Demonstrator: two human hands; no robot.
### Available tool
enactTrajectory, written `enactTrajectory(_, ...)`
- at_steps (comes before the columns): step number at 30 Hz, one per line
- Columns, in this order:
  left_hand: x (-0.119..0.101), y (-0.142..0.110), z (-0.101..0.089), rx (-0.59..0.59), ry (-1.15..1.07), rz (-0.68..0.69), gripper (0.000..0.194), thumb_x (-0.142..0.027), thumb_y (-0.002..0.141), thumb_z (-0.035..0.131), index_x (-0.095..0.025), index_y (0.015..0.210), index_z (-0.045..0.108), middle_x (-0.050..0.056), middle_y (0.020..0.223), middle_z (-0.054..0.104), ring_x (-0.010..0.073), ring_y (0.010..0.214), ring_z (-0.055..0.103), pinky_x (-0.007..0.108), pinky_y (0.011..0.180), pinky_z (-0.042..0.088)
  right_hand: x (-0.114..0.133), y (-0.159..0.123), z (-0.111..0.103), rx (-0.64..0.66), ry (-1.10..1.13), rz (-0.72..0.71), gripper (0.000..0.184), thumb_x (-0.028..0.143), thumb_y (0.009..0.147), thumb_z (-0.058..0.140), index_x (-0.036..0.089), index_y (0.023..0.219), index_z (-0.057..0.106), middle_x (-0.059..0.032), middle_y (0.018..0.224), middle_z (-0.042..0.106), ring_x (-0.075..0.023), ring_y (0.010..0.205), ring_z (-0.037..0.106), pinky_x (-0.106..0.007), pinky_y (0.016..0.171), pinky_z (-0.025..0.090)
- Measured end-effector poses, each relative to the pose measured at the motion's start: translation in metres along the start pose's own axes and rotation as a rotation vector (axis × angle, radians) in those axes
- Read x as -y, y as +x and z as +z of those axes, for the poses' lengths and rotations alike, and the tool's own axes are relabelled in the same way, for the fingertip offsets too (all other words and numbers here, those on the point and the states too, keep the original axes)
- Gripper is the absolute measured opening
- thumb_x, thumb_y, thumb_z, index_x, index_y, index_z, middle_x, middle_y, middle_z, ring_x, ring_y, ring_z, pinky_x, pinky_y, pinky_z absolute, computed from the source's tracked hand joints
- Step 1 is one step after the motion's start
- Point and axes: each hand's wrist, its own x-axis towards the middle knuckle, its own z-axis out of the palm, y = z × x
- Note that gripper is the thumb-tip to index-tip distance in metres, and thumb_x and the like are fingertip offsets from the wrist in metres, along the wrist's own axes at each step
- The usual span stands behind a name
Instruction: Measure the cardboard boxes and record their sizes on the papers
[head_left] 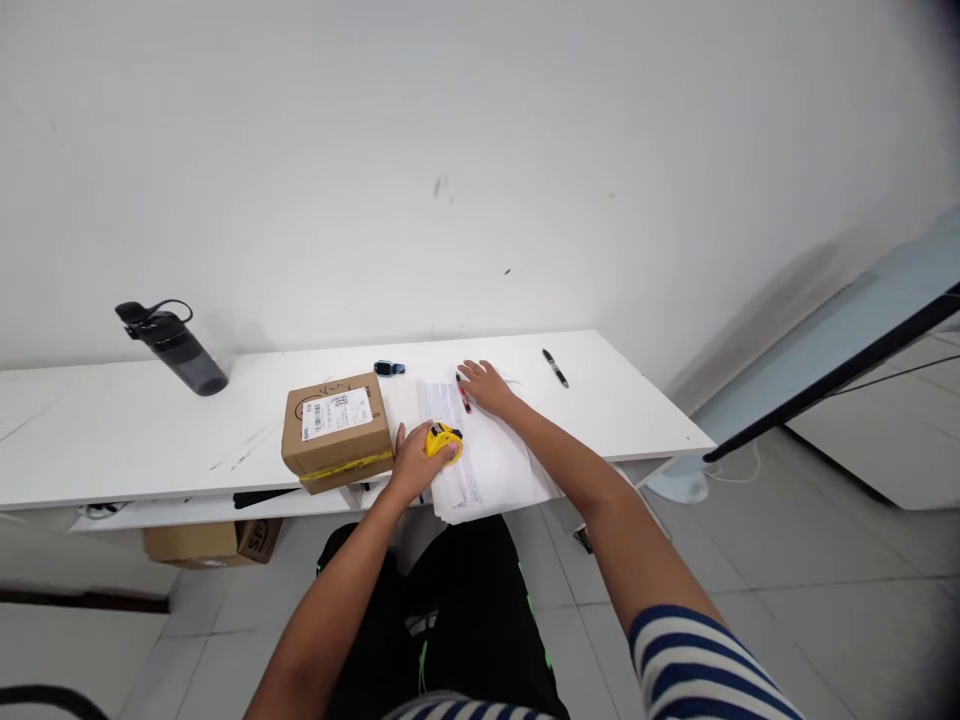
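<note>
My left hand is closed around a yellow tape measure with a black top part. It is over the left side of some white sheets of paper, which carry printed or written lines and overhang the front edge. My right hand lies at the far part of the sheets, fingers stretched out. Beside its fingertips a red and black pen rests on the paper. A brown cardboard box with a white label and yellow tape stands just left of my left hand.
The narrow white shelf table runs along a wall. On it are a smartwatch, a black pen and a dark water bottle. Another cardboard box sits underneath. A large pale-blue panel leans at the right.
</note>
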Motion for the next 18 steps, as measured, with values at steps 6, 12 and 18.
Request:
enactTrajectory(6,0.017,0.004,0.005,0.03,0.013,0.012,0.045,-0.051,0.084,0.059,-0.021,0.117,0.063,0.011,0.138,0.061,0.0241,0.138,0.047,0.049,0.124,0.012,-0.006,0.015,0.008,0.017,0.237,0.403,0.042,0.016,0.095,0.039,0.013,0.136,0.05,-0.0207,0.121,0.066,-0.0287,0.111,0.061,-0.047,0.099,0.039)
enactTrajectory(12,0.014,0.008,0.008,-0.009,-0.014,-0.059,0.044,-0.05,0.085,0.059,-0.02,0.118,0.061,0.013,0.133,0.063,0.0254,0.129,0.055,0.052,0.121,0.019,-0.013,0.025,0.011,0.002,0.752,0.51,0.05,0.022,0.088,0.049,0.019,0.137,0.051,-0.0118,0.099,0.073,-0.0229,0.083,0.068,-0.036,0.079,0.051)
enactTrajectory(18,0.01,0.009,0.012,-0.032,-0.01,-0.075,0.041,-0.052,0.084,0.059,-0.021,0.11,0.065,0.01,0.119,0.07,0.0269,0.117,0.061,0.05,0.119,0.023,-0.013,0.014,0.03,-0.25,1.715,0.498,0.041,0.037,0.071,0.069,0.017,0.106,0.061,-0.0063,0.086,0.072,-0.0178,0.076,0.068,-0.032,0.072,0.054)
